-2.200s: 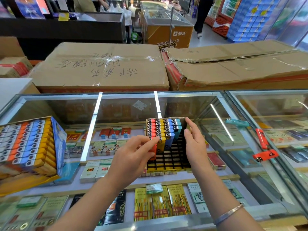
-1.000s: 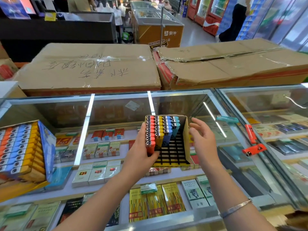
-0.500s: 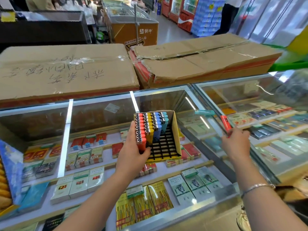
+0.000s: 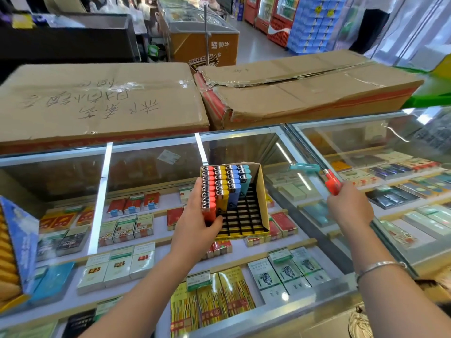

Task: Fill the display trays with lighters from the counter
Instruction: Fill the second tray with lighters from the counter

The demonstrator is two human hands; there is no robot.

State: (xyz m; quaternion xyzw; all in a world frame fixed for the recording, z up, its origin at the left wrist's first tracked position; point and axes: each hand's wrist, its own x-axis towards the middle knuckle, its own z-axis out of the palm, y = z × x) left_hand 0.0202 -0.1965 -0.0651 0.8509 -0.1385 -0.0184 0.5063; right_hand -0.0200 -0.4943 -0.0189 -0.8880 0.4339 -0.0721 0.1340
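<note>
Glass counter [image 4: 280,142]: left hand [image 4: 197,225] grip clasps display tray [image 4: 262,203]; right hand [image 4: 349,211] grip pinches red lighter [image 4: 332,182].

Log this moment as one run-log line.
left hand: holds tray | right hand: grips red lighter | teal lighter: lies on counter

Glass counter [image 4: 151,152] under tray [image 4: 262,198], teal lighter [image 4: 305,167]
</note>
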